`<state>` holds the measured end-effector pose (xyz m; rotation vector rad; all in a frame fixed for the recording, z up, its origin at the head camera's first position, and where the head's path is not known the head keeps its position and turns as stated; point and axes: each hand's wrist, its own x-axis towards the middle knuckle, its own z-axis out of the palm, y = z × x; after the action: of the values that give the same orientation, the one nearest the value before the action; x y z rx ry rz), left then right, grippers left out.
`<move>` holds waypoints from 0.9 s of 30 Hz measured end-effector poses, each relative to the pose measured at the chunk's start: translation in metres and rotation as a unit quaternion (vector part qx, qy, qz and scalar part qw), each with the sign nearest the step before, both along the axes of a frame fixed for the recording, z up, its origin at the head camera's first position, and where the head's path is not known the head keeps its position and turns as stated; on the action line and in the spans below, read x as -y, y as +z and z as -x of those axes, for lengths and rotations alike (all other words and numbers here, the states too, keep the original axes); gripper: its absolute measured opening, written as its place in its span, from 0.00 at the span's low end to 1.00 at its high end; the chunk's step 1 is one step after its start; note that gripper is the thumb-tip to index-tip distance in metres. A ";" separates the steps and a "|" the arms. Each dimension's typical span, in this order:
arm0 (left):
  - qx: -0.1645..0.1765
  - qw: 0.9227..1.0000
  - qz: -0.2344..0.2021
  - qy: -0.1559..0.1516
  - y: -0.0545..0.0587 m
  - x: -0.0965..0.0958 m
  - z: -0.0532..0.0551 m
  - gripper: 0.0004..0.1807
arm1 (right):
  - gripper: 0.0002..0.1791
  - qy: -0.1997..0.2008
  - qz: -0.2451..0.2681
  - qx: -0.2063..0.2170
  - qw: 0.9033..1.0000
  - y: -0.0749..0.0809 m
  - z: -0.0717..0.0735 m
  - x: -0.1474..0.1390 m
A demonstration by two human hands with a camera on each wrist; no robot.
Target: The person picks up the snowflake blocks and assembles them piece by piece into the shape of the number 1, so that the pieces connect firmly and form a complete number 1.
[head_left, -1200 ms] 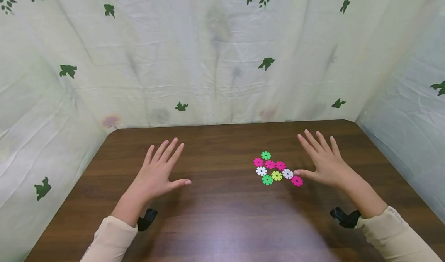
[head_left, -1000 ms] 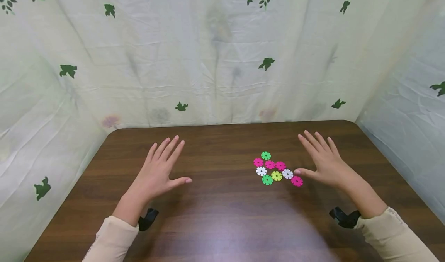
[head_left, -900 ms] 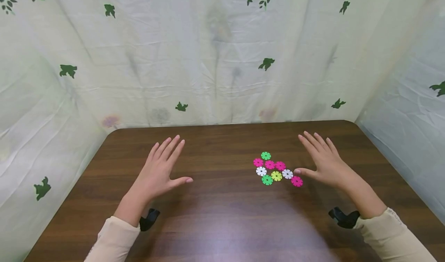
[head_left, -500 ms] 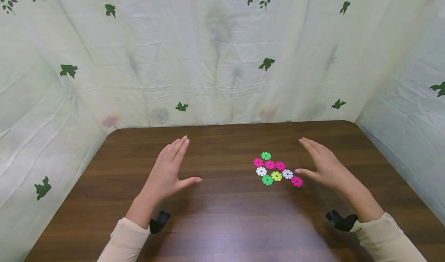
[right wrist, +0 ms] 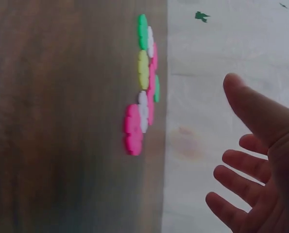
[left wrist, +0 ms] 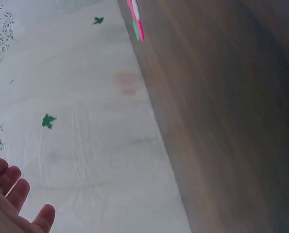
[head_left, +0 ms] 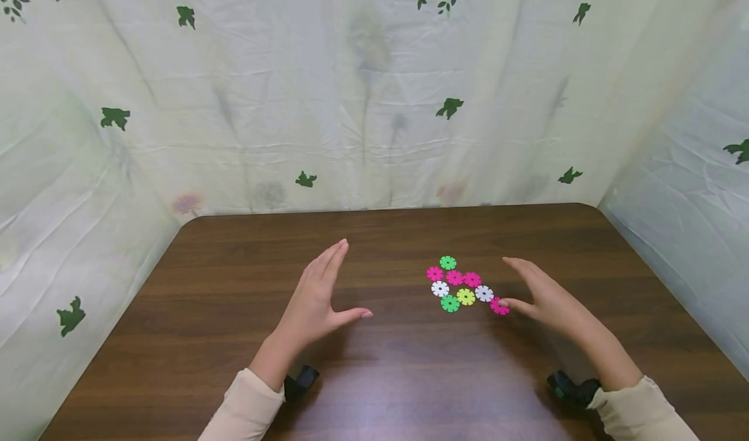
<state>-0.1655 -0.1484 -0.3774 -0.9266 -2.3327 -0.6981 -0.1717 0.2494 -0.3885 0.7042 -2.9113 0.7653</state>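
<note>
Several flat, notched plastic discs lie in a cluster right of the table's middle. Among them are a green disc (head_left: 447, 263) at the back, a yellow disc (head_left: 465, 296), a white disc (head_left: 440, 289) and a pink disc (head_left: 497, 306) at the right end. My right hand (head_left: 552, 304) hovers beside that pink disc, fingers straight and thumb spread, the thumb tip overlapping it in the head view. In the right wrist view the thumb (right wrist: 261, 109) stands apart from the discs. My left hand (head_left: 313, 301) is held over the table left of the cluster, thumb spread, holding nothing.
The brown wooden table (head_left: 374, 376) has rounded far corners. A pale curtain (head_left: 251, 90) with green leaf and bird prints hangs behind it and along both sides. Black straps with small devices sit on both wrists, including the left wrist device (head_left: 301, 382).
My left hand has moved right and nearer, turning more side-on. My right hand has lowered toward me, its fingers drawing together. The discs have stayed put.
</note>
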 end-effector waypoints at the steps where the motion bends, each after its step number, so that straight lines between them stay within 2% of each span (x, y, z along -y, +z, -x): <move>1: 0.004 1.000 -0.003 -0.002 -0.001 -0.003 0.000 0.55 | 0.41 0.004 0.001 -0.004 1.000 -0.002 -0.001 0.000; 7: 0.022 0.999 -0.017 -0.021 -0.007 -0.018 -0.002 0.56 | 0.36 0.026 0.011 -0.039 0.999 -0.016 -0.002 0.000; 15: 0.069 0.995 -0.047 -0.050 -0.012 -0.039 -0.004 0.58 | 0.32 0.005 0.029 0.008 1.000 -0.028 -0.003 -0.002; 21: 0.097 0.991 -0.069 -0.064 -0.015 -0.056 -0.005 0.58 | 0.28 0.004 0.057 0.005 0.998 -0.038 -0.001 -0.004; 27: 0.144 0.983 -0.093 -0.066 -0.022 -0.072 -0.004 0.57 | 0.25 -0.001 0.068 0.004 0.998 -0.047 0.000 -0.005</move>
<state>-0.1613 -0.0767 -0.3999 -0.9546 -2.4125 -1.1518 -0.1720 0.2549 -0.4352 0.6866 -2.8321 0.9564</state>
